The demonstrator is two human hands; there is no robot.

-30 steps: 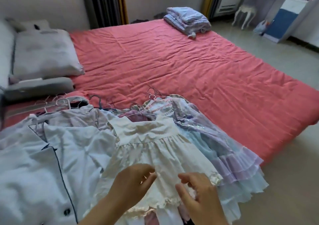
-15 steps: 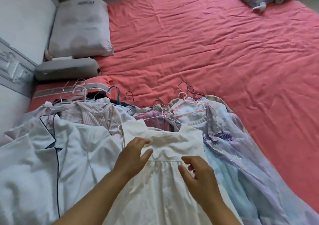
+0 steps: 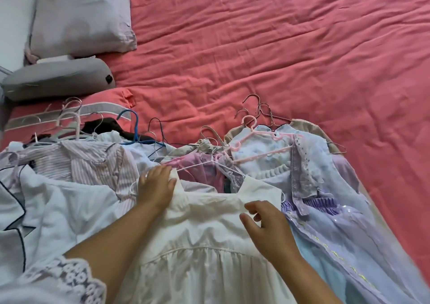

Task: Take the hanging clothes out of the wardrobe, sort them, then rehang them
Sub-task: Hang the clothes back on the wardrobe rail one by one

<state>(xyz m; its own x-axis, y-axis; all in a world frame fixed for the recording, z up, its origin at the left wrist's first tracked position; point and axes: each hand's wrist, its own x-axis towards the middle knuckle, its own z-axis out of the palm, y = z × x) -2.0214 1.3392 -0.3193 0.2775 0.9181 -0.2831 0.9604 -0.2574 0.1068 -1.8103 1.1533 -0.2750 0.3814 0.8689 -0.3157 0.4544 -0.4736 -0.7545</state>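
Right now I see a pile of hanging clothes spread across the near edge of the coral-red bedsheet (image 3: 256, 54), hooks pointing away from me. On top, in the middle, lies the cream-white sleeveless cotton dress (image 3: 209, 245) on its thin white wire hanger (image 3: 197, 165). My left hand (image 3: 156, 185) rests on the dress's left shoulder strap, fingers bent over the cloth at the hanger's arm; I cannot tell whether they actually clasp it or only press. My right hand (image 3: 267, 226) sits on the right side of the bodice, thumb and forefinger curled and nipping a fold of the cream fabric near the armhole.

Just right of the dress lies the pale lilac and blue tulle gown (image 3: 325, 210), with a pink plastic child's hanger (image 3: 258, 140) above it. To the left are the lilac-striped shirt (image 3: 93, 164) and the white jacket with dark navy piping (image 3: 58, 210). A blue plastic hanger (image 3: 133, 126) pokes up behind them. Far left, a pale grey pillow (image 3: 79, 14) sits above a darker grey bolster (image 3: 58, 77). A white lace sleeve cuff (image 3: 69, 280) shows at my left arm
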